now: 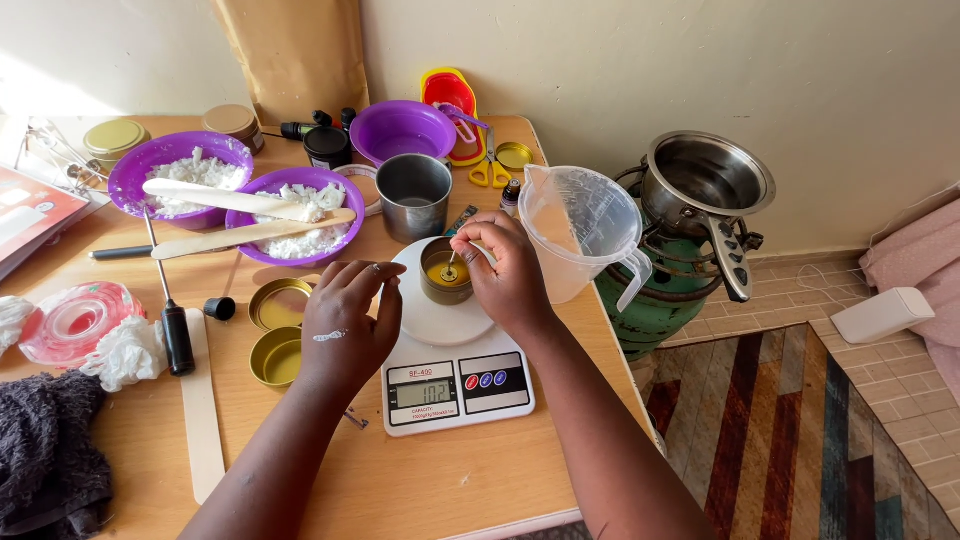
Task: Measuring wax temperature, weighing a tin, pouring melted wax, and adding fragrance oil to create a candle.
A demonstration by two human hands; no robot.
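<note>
**Wick over the tin, right hand above it**

Head view: wick (pixel 451 264) hangs nearly upright between my right-hand fingertips (pixel 468 240) and the yellow wax below, its small metal base resting in the middle of the gold tin (pixel 445 272). So its long axis runs up and down, from the tin's centre toward my pinch, leaning a little to the right at the top. My right hand (pixel 510 272) is the nearer one: it sits just right of the tin and arches over its far rim, thumb and forefinger closed on the wick's upper end. The tin stands on the round white plate of the kitchen scale (pixel 455 375), which lies near me on the wooden table (pixel 420 480).

My left hand (pixel 345 325) rests just left of the scale plate, fingers curled loosely and grasping nothing, fingertips close to the tin's left side; I cannot tell whether they touch it. Left of that hand lie two empty gold lids (pixel 278 330).

Farther off, beyond the tin, stands a metal cup (pixel 413 195); to the right, a clear plastic jug (pixel 585 230) sits just beside my right hand. Two purple bowls of white wax flakes (pixel 240 195) lie far left, each with a wooden stick across it.
</note>
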